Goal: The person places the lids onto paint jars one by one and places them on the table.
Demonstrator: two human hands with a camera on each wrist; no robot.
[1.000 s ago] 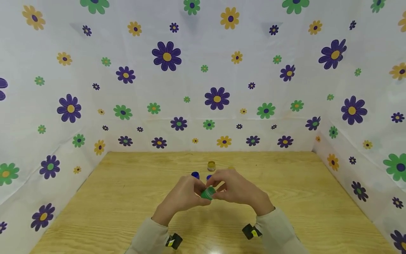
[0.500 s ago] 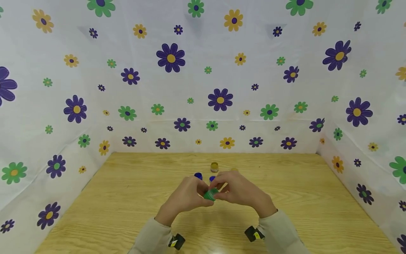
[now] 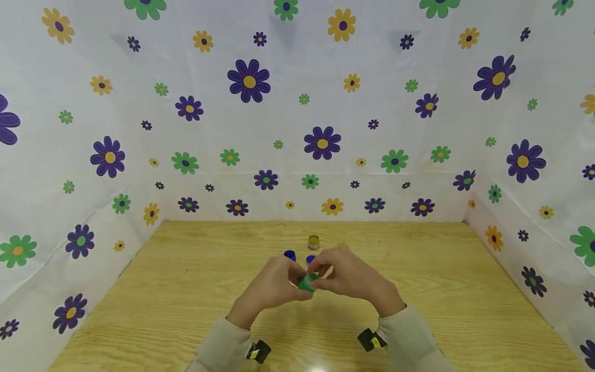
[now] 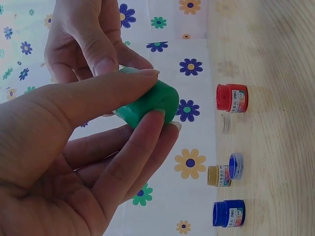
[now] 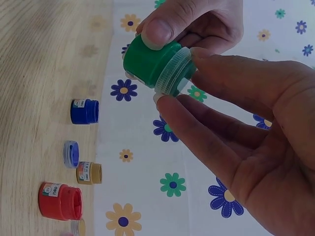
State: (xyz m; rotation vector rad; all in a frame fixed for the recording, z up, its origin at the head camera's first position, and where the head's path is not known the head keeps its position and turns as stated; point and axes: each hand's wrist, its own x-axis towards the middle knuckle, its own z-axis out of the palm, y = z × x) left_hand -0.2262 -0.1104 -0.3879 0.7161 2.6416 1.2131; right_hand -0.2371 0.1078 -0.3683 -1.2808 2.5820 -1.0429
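Note:
A green paint jar (image 5: 150,59) is tilted between my hands above the table. My left hand (image 3: 269,287) grips its body, thumb on one side and fingers on the other, as the left wrist view shows. With thumb and fingertips my right hand (image 3: 350,276) pinches the clear ridged lid (image 5: 172,73), which sits against the jar's mouth. Whether its thread is engaged cannot be seen. In the head view, the hands partly cover the jar.
On the table (image 3: 186,279) beyond my hands stand a blue paint jar (image 5: 84,111), a yellow paint jar (image 5: 90,172) and a red paint jar (image 5: 60,201). A blue-stained lid (image 5: 71,154) and a yellowish lid (image 5: 78,227) lie among them. Flowered cloth (image 3: 288,113) walls the table.
My right thumb and fingers have shifted a little around the lid, closer over the jar's mouth. My left hand keeps its grip on the green jar. The head view has swayed slightly.

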